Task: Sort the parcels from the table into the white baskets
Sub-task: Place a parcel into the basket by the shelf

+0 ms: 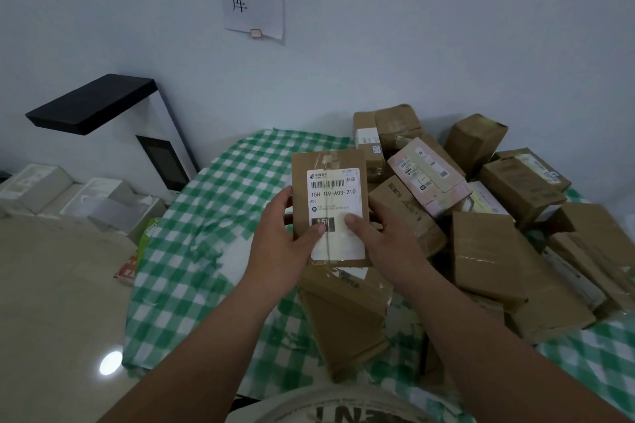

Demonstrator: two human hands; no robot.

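Both hands raised over table middle: left hand (287, 244) and right hand (381, 237) each pinch the parcel (330, 206), thumbs on its label (335, 213). Remaining parcels (488, 216) heaped toward right edge. Risk: thumbs hide label, misread sends it to the wrong basket; baskets unseen

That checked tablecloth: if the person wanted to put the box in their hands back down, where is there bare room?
Bare green-checked cloth shows left of the held parcel, running to the table's left edge toward the black scanner stand. A smaller strip lies at the near right corner. Right of both hands, left and right, the parcel heap is crowded to the wall.
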